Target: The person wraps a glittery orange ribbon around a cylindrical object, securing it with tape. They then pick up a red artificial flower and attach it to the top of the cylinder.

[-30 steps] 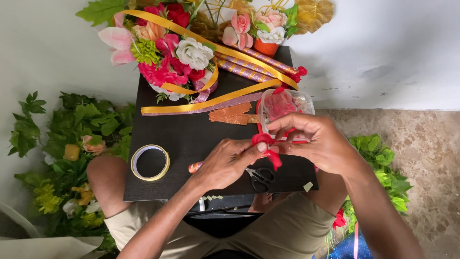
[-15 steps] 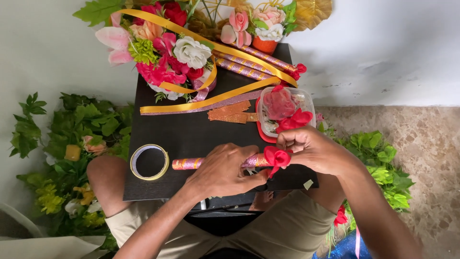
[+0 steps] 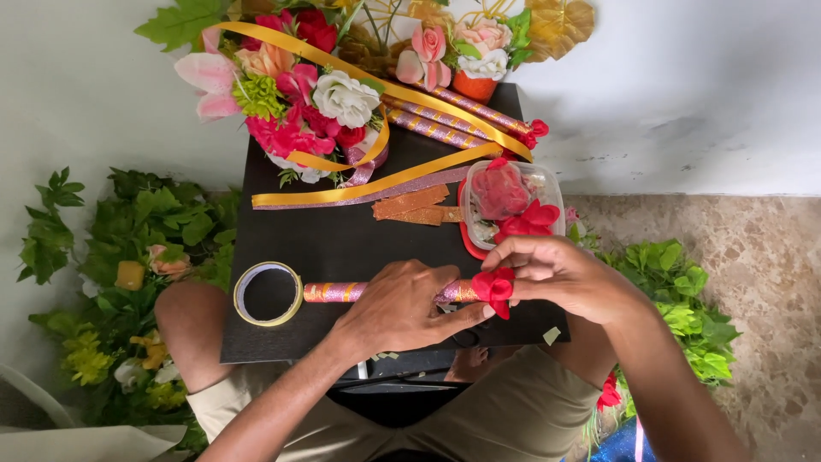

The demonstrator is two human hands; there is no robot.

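Fingers (image 3: 522,267) of the right hand (image 3: 569,282) pinch a small red fabric flower (image 3: 496,289) onto the right end of the glittery pink stick (image 3: 342,292), which the left hand (image 3: 402,308) grips lying sideways along the black table's (image 3: 342,239) front edge.

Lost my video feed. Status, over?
Left hand grips glitter stick. Right hand pinches red flower at its tip. Tape roll beside, not obstructing.

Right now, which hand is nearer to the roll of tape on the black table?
Left. The left hand grips the glitter stick just right of the tape roll; the right hand pinches the red flower, farther right.
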